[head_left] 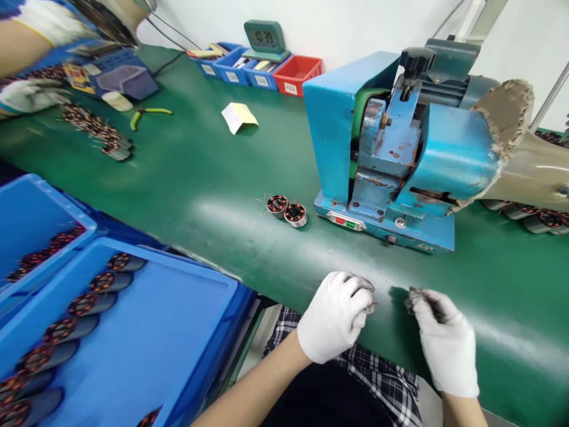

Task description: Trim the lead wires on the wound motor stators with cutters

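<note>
Above the front edge of the green workbench [213, 178], my left hand [338, 317] wears a white glove with darkened fingertips. Its fingers are curled closed, and what they hold, if anything, is hidden. My right hand [447, 341], gloved alike, has thumb and fingers pinched together at dark tips; I cannot make out anything between them. A gap separates the two hands. Ahead and left of them stand two round motor stators [296, 214] with copper windings, side by side. Nearest beyond my hands is a blue belt-driven grinding machine [382, 154] with red and green buttons.
Blue trays [146, 332] on the left hold rows of stators. At far left a co-worker's gloved hands [33, 95] are beside more stators [95, 127] and green-handled pliers [149, 114]. Small bins [297, 71], a clock [264, 37] and folded paper [239, 117] sit behind.
</note>
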### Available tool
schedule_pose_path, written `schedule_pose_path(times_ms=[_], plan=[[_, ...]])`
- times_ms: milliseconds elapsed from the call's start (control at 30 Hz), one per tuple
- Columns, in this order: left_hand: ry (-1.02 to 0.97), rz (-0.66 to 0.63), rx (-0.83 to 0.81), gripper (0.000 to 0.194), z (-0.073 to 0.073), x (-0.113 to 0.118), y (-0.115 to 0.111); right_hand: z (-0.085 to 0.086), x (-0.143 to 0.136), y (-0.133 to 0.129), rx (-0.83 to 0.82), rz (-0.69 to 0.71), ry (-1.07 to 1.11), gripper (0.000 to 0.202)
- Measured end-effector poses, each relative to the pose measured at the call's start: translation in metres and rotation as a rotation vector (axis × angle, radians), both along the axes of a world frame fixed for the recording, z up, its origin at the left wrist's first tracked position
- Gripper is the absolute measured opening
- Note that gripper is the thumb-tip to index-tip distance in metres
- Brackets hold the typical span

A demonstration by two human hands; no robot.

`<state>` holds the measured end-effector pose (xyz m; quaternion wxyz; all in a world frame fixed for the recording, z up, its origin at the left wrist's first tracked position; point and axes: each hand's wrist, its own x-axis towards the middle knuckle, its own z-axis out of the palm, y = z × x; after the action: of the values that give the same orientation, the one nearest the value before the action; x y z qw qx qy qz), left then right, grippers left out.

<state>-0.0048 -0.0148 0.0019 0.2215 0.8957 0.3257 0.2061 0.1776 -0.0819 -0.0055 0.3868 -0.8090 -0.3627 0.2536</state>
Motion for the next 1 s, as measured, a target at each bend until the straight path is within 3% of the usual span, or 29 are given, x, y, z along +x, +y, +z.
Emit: schedule_pose_path(times_ms=[67,200,300,467,633,700,833,900,1000], plan=[[-0.003,0.003,-0.004,0.01,0.001,0.0,0.0,-0.002,0.0,-0.003,-0.009,0.127,-0.003,0.025],[-0.021,0.001,-0.027,0.01,0.004,0.0,0.0,-0.007,-0.009,-0.008,0.066,0.161,0.074,0.022],[-0.032,-0.002,-0.042,0.009,0.004,0.0,0.0,-0.007,-0.016,-0.006,0.189,0.273,0.063,0.017],[-0.008,-0.024,-0.039,0.011,0.004,-0.001,0.0,0.003,-0.024,0.005,0.348,0.619,-0.285,0.009],[-0.01,-0.043,-0.107,0.014,0.007,-0.003,0.003,0.009,-0.019,0.015,0.331,0.909,-0.73,0.022],[-0.081,-0.056,-0.188,0.018,0.008,-0.007,0.008,0.007,-0.017,0.017,0.299,0.909,-0.72,0.022],[-0.101,-0.043,-0.287,0.074,0.005,-0.019,0.02,-0.002,-0.02,0.021,0.25,0.776,-0.394,0.017],[-0.05,-0.017,-0.282,0.066,0.001,-0.021,0.024,-0.003,-0.022,0.022,0.265,0.723,-0.32,0.018],[-0.103,0.023,-0.26,0.055,-0.002,-0.019,0.021,0.005,-0.022,0.022,0.323,0.718,-0.396,0.028]])
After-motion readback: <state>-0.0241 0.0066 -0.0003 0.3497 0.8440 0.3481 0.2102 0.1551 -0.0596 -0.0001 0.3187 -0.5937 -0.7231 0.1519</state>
